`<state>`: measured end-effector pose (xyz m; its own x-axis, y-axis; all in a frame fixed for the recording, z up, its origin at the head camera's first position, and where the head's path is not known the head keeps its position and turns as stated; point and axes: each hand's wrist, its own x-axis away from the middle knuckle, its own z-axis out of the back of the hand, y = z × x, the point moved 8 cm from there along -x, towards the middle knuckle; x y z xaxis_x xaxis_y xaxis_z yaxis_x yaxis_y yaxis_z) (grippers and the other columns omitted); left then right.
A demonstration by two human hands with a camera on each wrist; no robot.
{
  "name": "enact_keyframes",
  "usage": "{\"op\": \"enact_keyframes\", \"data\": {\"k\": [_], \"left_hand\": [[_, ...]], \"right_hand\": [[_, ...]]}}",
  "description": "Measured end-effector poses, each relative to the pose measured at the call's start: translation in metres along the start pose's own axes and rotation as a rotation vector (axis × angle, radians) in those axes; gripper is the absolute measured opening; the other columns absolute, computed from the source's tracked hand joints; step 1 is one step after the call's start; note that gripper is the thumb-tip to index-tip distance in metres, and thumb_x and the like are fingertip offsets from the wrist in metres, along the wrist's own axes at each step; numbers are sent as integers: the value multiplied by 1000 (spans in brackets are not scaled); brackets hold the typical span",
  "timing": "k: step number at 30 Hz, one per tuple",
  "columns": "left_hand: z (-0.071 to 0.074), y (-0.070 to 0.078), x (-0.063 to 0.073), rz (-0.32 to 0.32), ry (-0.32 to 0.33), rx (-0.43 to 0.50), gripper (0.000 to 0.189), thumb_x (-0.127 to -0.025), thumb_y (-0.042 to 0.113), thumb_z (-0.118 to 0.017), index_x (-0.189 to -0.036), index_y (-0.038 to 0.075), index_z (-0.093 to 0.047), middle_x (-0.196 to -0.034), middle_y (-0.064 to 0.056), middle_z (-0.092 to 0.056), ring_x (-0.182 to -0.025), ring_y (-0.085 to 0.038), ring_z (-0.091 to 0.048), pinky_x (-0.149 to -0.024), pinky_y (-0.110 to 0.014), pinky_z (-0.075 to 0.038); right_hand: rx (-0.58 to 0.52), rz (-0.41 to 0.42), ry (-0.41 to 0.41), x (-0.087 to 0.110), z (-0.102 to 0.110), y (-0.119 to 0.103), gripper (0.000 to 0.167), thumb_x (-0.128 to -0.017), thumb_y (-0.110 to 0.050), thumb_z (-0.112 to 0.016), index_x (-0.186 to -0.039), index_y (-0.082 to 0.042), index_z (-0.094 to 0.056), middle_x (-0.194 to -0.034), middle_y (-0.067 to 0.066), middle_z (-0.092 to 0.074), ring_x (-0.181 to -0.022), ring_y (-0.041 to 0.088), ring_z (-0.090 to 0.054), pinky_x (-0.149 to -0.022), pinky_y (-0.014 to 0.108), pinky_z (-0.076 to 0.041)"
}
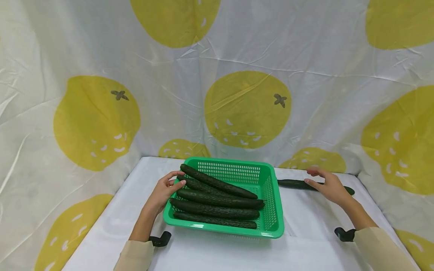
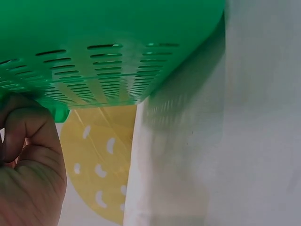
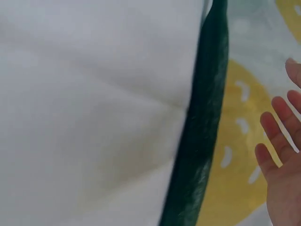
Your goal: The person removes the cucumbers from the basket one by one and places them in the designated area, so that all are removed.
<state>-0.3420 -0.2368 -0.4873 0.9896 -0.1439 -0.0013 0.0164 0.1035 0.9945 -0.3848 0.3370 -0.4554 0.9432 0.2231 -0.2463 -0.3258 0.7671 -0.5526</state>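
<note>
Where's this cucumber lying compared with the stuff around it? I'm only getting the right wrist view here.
Observer: The cucumber lies to the right of a green basket.
Operator: Okay, my view cuts that out. Is there anything inside the basket?
Observer: Yes, five more cucumbers show inside it.
Operator: And where's the left hand?
Observer: The left hand grips the basket at its left end, with the fingers curled at the rim.
</note>
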Motion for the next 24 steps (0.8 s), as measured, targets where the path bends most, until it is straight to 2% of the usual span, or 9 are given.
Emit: {"op": "enact_keyframes", "data": {"k": [6, 12, 18, 24], "left_hand": [[1, -2, -1, 10, -7, 6, 52, -99, 33, -70, -144, 13, -51, -103, -9, -74, -84, -21, -75, -76, -41, -62], [1, -5, -3, 14, 1, -5, 53, -99, 36, -70, -144, 15, -51, -99, -6, -73, -85, -21, -73, -77, -40, -61], [0, -5, 0, 21, 6, 8, 52, -101, 33, -68, -145, 13, -50, -98, -4, -74, -85, -20, -74, -77, -39, -61], [-1, -1, 1, 7, -2, 6, 53, -102, 32, -66, -146, 9, -47, -98, -3, -74, -84, -18, -74, -76, -38, -61]], "right_hand": [[-59, 11, 6, -8, 3, -34, 55, -100, -40, -68, -142, -6, -56, -138, 23, -61, -130, 46, -52, -102, 70, -43], [-124, 101, 12, -24, 0, -77, 48, -100, -34, -69, -139, -8, -59, -135, 16, -65, -126, 39, -58, -106, 63, -44], [-177, 162, -20, -36, -13, -117, 44, -100, -27, -70, -138, -9, -60, -136, 15, -65, -126, 39, -59, -104, 60, -48], [-194, 256, -63, -41, -29, -161, 43, -99, -28, -71, -138, -12, -61, -136, 10, -65, -124, 33, -61, -105, 57, -49]]}}
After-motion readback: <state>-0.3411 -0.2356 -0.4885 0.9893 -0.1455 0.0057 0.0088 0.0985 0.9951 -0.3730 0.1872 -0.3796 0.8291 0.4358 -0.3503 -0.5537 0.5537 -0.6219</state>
